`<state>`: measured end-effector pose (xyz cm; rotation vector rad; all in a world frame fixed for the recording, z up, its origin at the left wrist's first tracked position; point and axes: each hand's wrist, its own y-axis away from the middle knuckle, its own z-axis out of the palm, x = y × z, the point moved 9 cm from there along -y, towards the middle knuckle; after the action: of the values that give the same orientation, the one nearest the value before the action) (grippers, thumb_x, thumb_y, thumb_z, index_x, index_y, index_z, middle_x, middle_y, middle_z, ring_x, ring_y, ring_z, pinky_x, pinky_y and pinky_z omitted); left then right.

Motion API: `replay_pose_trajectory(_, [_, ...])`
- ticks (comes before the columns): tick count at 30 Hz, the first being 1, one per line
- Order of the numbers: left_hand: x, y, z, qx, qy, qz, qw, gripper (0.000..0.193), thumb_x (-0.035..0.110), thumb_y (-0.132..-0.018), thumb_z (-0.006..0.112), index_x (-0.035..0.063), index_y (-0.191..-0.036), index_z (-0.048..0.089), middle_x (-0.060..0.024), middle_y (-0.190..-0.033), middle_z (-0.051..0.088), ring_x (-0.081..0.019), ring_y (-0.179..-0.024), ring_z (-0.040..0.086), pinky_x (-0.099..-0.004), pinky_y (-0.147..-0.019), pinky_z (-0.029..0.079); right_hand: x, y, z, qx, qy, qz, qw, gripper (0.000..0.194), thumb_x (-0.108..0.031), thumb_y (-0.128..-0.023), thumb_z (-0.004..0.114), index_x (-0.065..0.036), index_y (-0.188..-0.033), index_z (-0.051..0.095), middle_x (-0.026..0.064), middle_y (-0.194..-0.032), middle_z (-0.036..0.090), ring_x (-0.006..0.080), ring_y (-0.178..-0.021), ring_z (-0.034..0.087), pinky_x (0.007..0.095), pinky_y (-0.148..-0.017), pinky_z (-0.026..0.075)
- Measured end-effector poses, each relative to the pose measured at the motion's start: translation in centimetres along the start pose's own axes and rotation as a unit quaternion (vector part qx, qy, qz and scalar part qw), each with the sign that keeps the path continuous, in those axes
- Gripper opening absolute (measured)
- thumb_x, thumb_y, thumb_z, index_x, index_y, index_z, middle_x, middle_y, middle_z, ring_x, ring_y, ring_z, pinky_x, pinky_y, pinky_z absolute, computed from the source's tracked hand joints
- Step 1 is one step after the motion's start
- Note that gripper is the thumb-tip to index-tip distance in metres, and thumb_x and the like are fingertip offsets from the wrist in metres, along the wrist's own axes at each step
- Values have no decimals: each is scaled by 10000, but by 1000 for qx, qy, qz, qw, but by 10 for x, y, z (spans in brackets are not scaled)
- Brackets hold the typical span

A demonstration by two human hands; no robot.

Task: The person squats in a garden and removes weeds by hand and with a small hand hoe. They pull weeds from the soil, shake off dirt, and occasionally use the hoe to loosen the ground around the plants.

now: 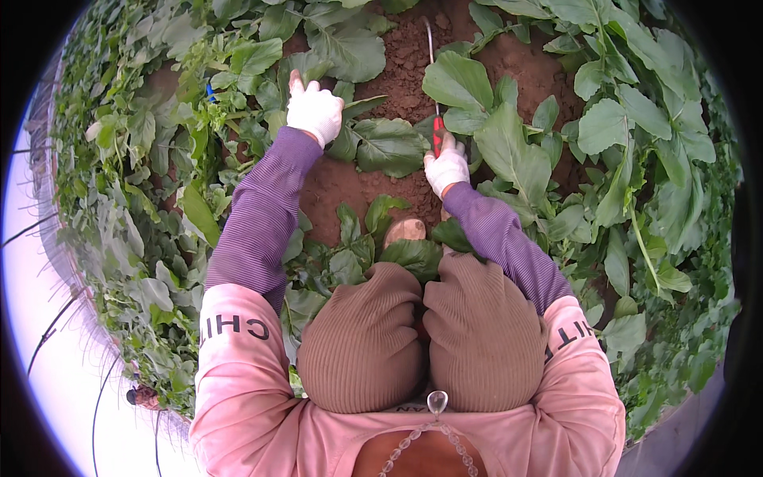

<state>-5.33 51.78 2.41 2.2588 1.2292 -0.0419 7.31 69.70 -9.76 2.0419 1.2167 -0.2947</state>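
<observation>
My left hand, in a white knit glove with bare fingertips showing, is among broad green leaves at the upper left of centre. Its fingers point away from me, partly over a leaf; whether they grip it is unclear. At the upper centre, my right hand, gloved the same way, is shut on the red handle of a hand tool. The tool's thin metal shaft runs away from me over crumbled reddish-brown soil and curves at its far end. Leaves lie close on both sides of the tool.
Dense leafy plants stand on both sides. Bare soil shows between my hands and knees. One shoe tip pokes out among leaves before my knees. A small blue thing sits in the foliage. Pale sheeting edges the far left.
</observation>
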Motion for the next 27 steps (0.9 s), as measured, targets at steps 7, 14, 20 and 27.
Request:
replay_pose_trajectory(7, [23, 9, -12, -7, -50, 59, 997, 192, 167, -754, 517, 92, -775, 693, -65, -787, 616, -271, -949, 533, -597, -1070, 83, -9, -10, -12, -32, 116, -6, 993, 737, -238, -686, 698, -119, -1301, 308, 203, -1199, 431, 393, -1054, 488, 475, -880, 427])
replay_pose_trajectory(14, [72, 18, -28, 79, 303, 60, 948, 309, 380, -838, 529, 117, -961, 636, -67, -863, 645, -272, -808, 612, -388, -824, 430, -52, -6, -27, -45, -262, -63, 962, 741, -276, -658, 685, -52, -1299, 389, 205, -1051, 593, 355, -943, 581, 393, -850, 446])
replay_pose_trajectory(20, [75, 2, 24, 28, 656, -126, 744, 683, 413, -783, 507, -2, -1304, 354, -259, -1138, 552, -349, -1064, 552, -376, -907, 426, -67, 16, -27, -140, -466, -83, 870, 558, -67, -856, 522, -37, -1375, 321, 112, -1272, 492, 161, -971, 552, 283, -891, 426])
replay_pose_trajectory(27, [49, -46, 12, 80, 635, -143, 755, 505, 273, -766, 560, -32, -1163, 495, -126, -846, 629, -221, -759, 613, -325, -697, 472, -34, 39, -6, -247, -463, 49, 850, 462, -134, -885, 494, -7, -1314, 379, 129, -1168, 543, 133, -867, 550, 258, -708, 495])
